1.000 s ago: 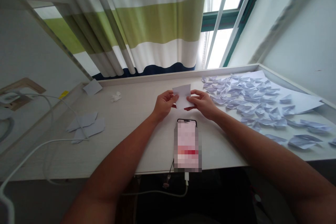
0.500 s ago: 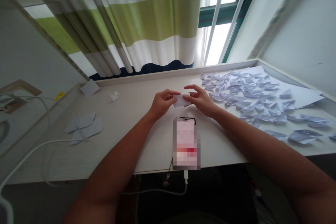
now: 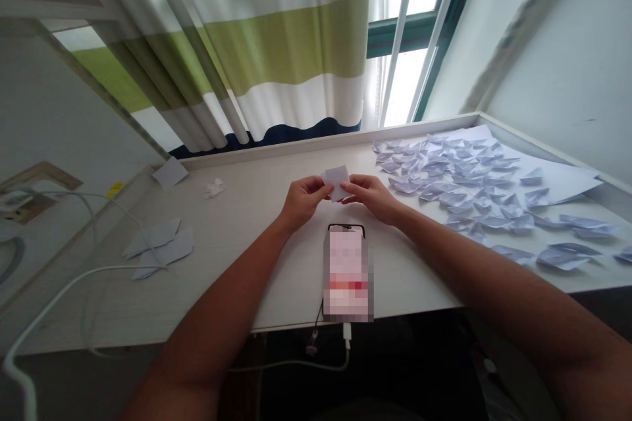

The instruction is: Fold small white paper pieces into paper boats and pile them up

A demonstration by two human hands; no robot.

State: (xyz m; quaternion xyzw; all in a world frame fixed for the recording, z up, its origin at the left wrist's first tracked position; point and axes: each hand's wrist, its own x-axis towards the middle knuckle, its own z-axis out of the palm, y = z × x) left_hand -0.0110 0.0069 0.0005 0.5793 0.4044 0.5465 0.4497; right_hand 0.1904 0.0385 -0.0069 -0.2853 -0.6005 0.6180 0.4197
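Head view: small paper point(image 3: 337, 179) is between both hands above the surface point(image 3: 237, 230), just beyond the phone point(image 3: 348, 270).
Left hand point(image 3: 305, 198): narrow, pinching the paper's left side.
Right hand point(image 3: 368, 196): narrow, pinching its right side.
Folded pieces point(image 3: 451, 198): many finished, spread at right (too crowded to count).
Flat sheets point(image 3: 178, 248): at left, apparently unfolded.
Present piece: seemingly part-folded; creases too small to read.

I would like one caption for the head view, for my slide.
Left hand and right hand hold a small white paper; many folded paper pieces lie on the white desk.
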